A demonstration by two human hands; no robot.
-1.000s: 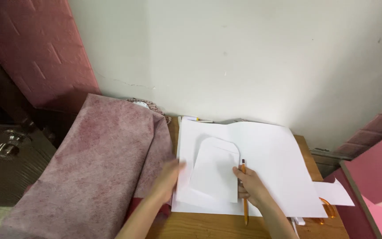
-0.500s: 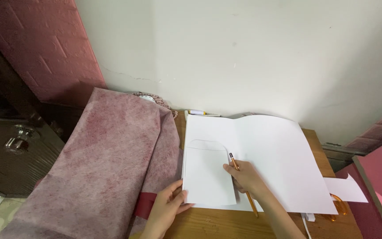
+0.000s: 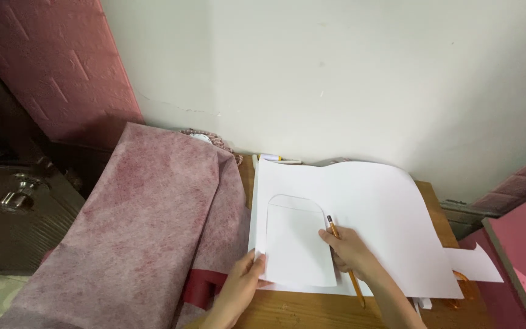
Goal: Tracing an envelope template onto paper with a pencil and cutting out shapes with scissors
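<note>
Since half a second ago the view has tipped slightly, the pencil tip has crept up along the template's right edge toward its rounded top corner, and the left hand has slid in to pin the lower left corner. By size: a mottled pink cloth [image 3: 135, 237] drapes over the left of the wooden table [image 3: 312, 307] and hangs off its side; a large white sheet [image 3: 372, 207] with a curved upper right edge lies flat beside it, touching the cloth's fold. On that sheet sits a smaller white template [image 3: 296, 250] with a rounded top, and a faint pencilled arch shows just above and left of it, so the outline looks partly traced, with the right side in hand and the bottom not visibly drawn. Fingers of the left hand [image 3: 245, 283] lie flat and spread narrowly on the template's corner; the right hand [image 3: 348, 250] is closed around a yellow pencil [image 3: 343, 256], point on the sheet. Behind stand a plain pale wall [image 3: 336, 73], pink brick-pattern panelling [image 3: 50, 67] and a dark door with a metal knob [image 3: 16, 192].
</note>
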